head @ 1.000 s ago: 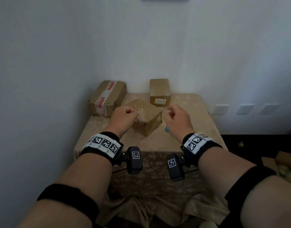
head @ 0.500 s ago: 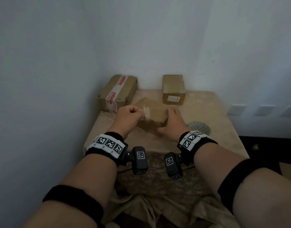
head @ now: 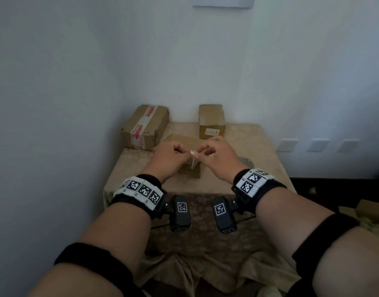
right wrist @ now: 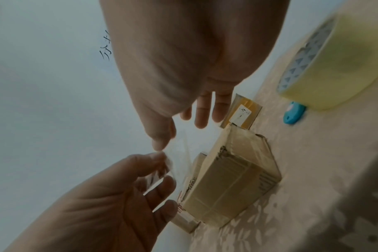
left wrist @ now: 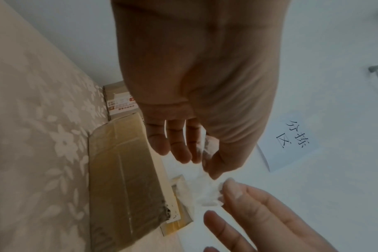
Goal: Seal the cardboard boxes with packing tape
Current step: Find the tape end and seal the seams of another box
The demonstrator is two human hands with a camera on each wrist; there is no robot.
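Observation:
A small brown cardboard box (head: 184, 140) with clear tape across its top lies in the middle of the cloth-covered table (head: 259, 151). Above its near end, my left hand (head: 185, 152) and right hand (head: 202, 150) meet. Each pinches a short, crumpled strip of clear tape (head: 192, 154) between thumb and fingertips. The left wrist view shows the strip (left wrist: 205, 192) stretched from my left thumb to the right hand's fingertips (left wrist: 233, 189), beside the box (left wrist: 123, 170). In the right wrist view the strip (right wrist: 179, 153) hangs just above the box (right wrist: 233, 179).
A larger box with red and white tape (head: 144, 127) stands at the back left, a small box (head: 212, 121) at the back right. A roll of packing tape (right wrist: 334, 59) and a blue cutter (right wrist: 293, 114) lie right of my right hand. Walls close in behind and left.
My right hand has left the side of the middle box and risen to the tape strip that my left hand holds. Both hands now pinch it above the box.

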